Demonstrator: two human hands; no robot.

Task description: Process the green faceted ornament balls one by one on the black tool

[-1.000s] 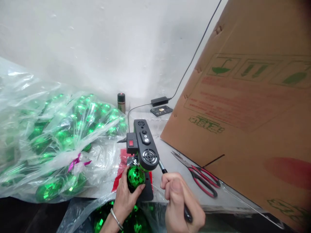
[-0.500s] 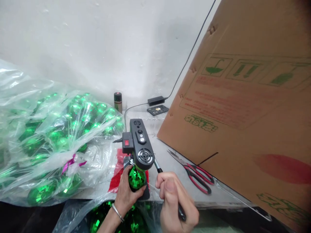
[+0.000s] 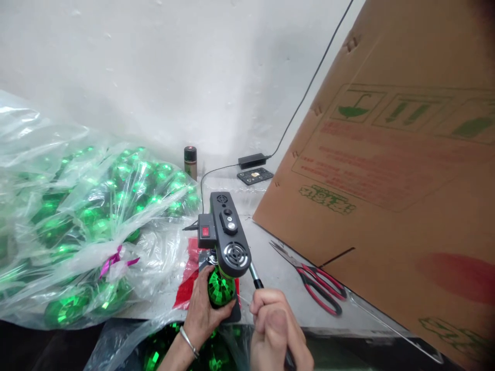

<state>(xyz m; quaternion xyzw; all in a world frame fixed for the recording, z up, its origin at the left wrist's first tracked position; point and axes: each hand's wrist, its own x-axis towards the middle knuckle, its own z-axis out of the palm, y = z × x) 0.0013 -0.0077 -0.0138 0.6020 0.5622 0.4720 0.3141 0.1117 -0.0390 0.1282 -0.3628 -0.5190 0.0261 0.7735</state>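
Under the head of a small black bench press (image 3: 231, 234) sits a shiny green mirror ball (image 3: 221, 286). My left hand (image 3: 204, 304) wraps its fingers and thumb round this ball, and a silver bracelet circles the wrist. To the right, my right hand (image 3: 279, 327) is closed round the black grip of the press's lever (image 3: 256, 275). The head of the press hides the top of the ball and whatever touches it there. A red switch shows on the box at the press's left side.
A clear plastic bag (image 3: 158, 242) full of green balls fills the left. More balls (image 3: 154, 353) lie below the table edge. Red-handled scissors (image 3: 315, 283) lie beside a large leaning cardboard box (image 3: 386, 170). Behind stand a dark-capped bottle (image 3: 190, 164), a power adapter (image 3: 253, 160) and a phone (image 3: 254, 175).
The whole view has shifted slightly. My right hand sits a little lower on the lever side, while my left hand keeps the ball in the same place under the press.
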